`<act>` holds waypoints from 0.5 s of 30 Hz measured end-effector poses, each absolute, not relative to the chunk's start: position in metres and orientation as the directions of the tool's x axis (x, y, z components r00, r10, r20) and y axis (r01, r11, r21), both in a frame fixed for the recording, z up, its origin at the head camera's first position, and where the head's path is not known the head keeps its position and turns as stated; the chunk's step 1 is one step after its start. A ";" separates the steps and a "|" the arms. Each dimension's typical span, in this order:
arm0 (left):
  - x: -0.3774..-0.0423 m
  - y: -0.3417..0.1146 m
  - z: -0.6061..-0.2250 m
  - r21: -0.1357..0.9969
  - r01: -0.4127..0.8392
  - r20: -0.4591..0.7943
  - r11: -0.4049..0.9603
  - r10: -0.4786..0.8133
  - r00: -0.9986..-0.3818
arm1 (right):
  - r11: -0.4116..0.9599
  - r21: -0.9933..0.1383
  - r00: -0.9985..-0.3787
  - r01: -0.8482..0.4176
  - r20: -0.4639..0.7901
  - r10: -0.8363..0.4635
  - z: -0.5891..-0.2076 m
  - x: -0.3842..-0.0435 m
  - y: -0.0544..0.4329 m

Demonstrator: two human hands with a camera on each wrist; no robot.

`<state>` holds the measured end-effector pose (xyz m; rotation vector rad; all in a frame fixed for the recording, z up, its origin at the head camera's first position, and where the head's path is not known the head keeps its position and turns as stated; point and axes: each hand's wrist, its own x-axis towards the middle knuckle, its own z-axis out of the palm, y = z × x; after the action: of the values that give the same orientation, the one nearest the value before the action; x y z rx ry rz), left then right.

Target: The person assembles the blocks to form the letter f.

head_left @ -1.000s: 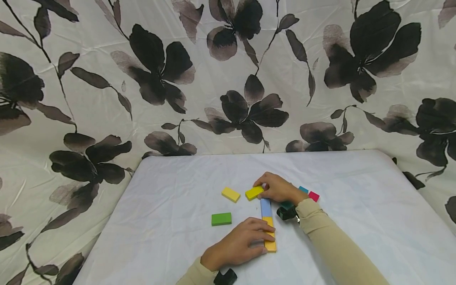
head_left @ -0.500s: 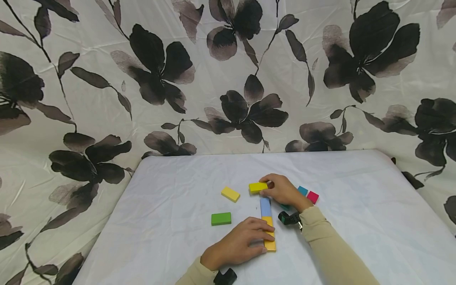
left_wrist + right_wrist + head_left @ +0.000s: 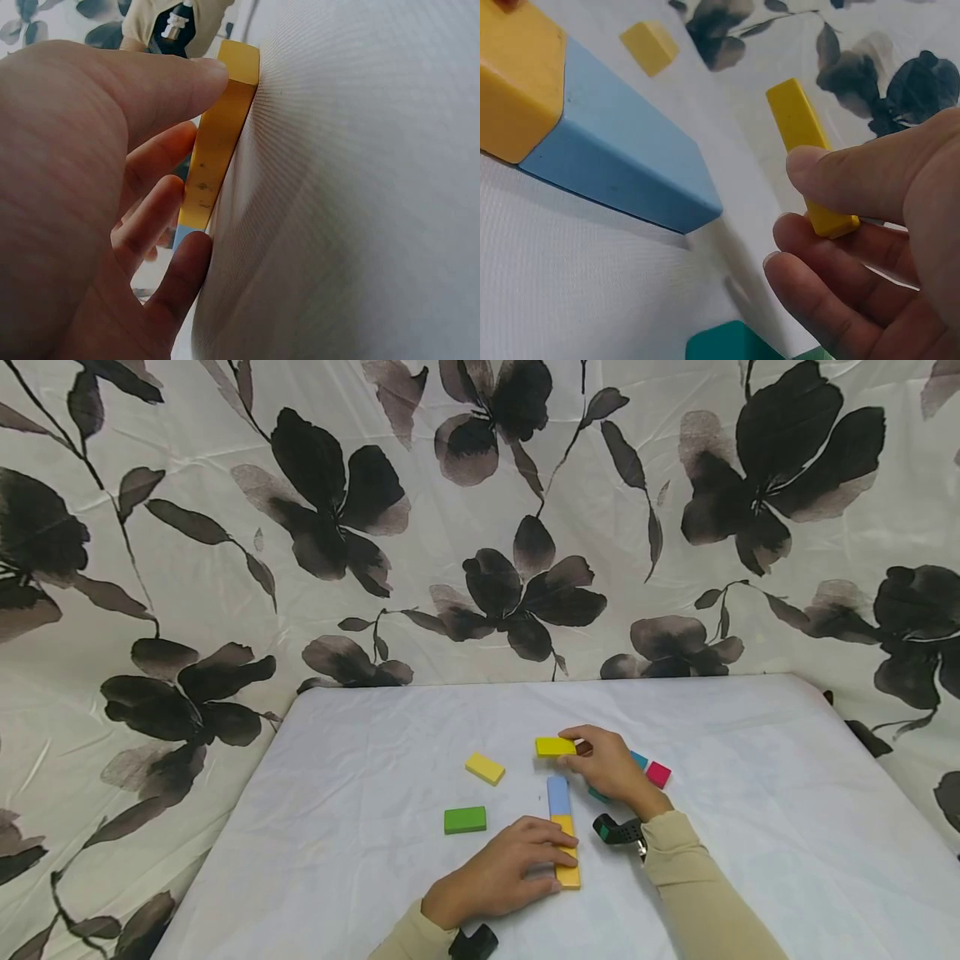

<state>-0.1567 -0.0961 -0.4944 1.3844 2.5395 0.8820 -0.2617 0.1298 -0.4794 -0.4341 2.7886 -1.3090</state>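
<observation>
In the head view my right hand [image 3: 606, 767] pinches a yellow rectangular block [image 3: 555, 747] at its right end, just beyond a line of blocks. The right wrist view shows the thumb across that yellow block [image 3: 799, 112], fingers behind it. The line runs from a light blue block [image 3: 558, 796] at the far end to an orange block [image 3: 568, 878] nearest me. My left hand [image 3: 510, 870] holds the orange part, its fingers reaching over the top and partly hiding it. From the left wrist, the thumb and fingertips lie along the orange block [image 3: 217, 150].
Left of the line lie a green block [image 3: 465, 820] and a paler yellow block [image 3: 485, 769]. Beyond my right hand sit a red block [image 3: 658, 775] and a blue block [image 3: 639, 760]. A teal block [image 3: 735, 345] shows near the right wrist. A white cloth [image 3: 337, 777] covers the table.
My right hand has carried the yellow block rightward and a little away from me, turning it from slanted to nearly straight across. My left hand stays in place on the line.
</observation>
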 end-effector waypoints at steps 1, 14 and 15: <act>-0.157 -0.096 -0.494 0.542 0.732 0.167 0.414 0.800 -0.576 | 0.607 -0.759 -0.962 -0.236 0.092 -0.259 -0.479 -0.261 0.130; -0.157 -0.097 -0.494 0.531 0.741 0.182 0.411 0.799 -0.573 | 0.630 -0.726 -0.955 -0.274 0.129 -0.267 -0.478 -0.250 0.140; -0.157 -0.097 -0.494 0.531 0.741 0.181 0.412 0.799 -0.574 | 0.636 -0.721 -0.955 -0.275 0.131 -0.264 -0.478 -0.249 0.141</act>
<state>-0.1565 -0.0970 -0.4944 1.3973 2.5539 0.8793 -0.2493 0.1415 -0.4784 -0.4703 2.8529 -1.2617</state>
